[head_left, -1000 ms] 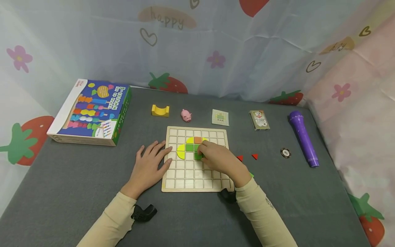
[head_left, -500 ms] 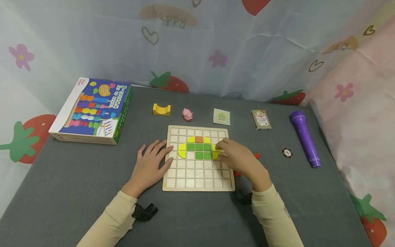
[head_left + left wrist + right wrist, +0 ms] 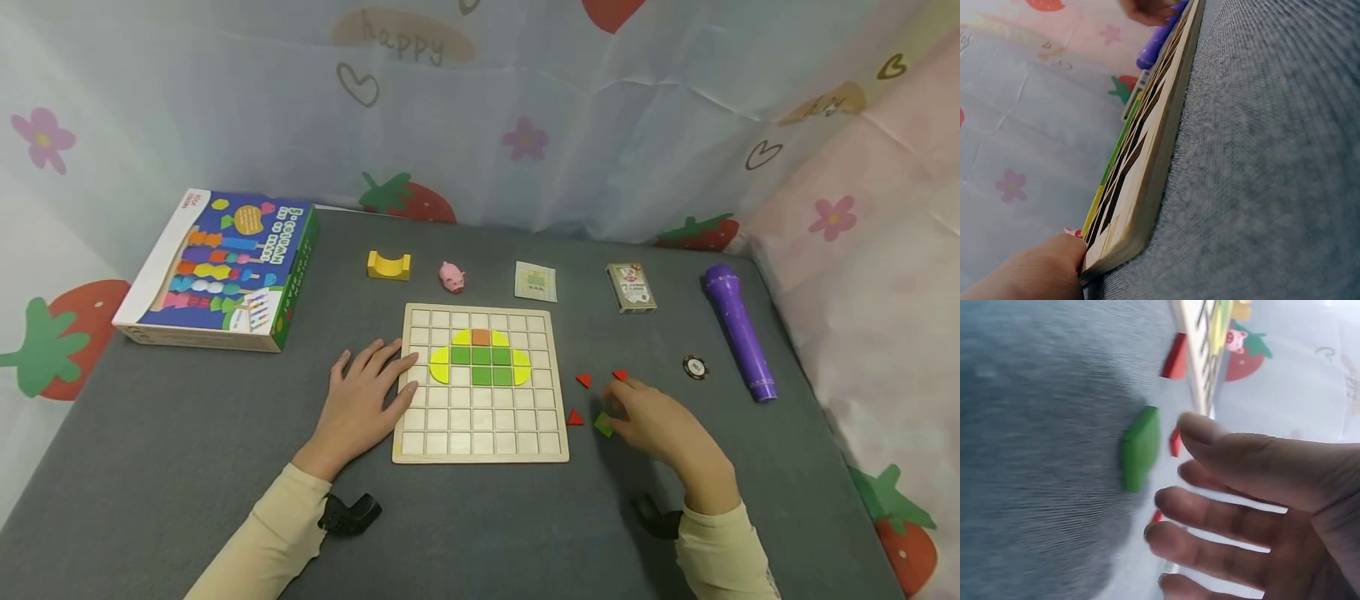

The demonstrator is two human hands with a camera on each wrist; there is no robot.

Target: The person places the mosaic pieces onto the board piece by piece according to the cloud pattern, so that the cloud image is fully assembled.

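Note:
A wooden grid board lies mid-table with an orange square tile, several green square tiles and yellow rounded tiles set in its upper cells. My left hand rests at the board's left edge, fingers spread, fingertips over the frame. To the right of the board, my right hand hovers over a loose green tile. Its thumb and fingers are apart in the right wrist view, and the green tile lies on the cloth beyond the fingertips. Red triangle tiles lie around it.
Along the back stand a yellow arched block, a pink pig figure, a pattern card and a playing-card box. A poker chip and purple microphone lie right; a toy box sits left.
My right hand has left a yellow rounded tile in the board's right part and moved right and toward me, over the loose green tile. My left hand has stayed at the board's edge.

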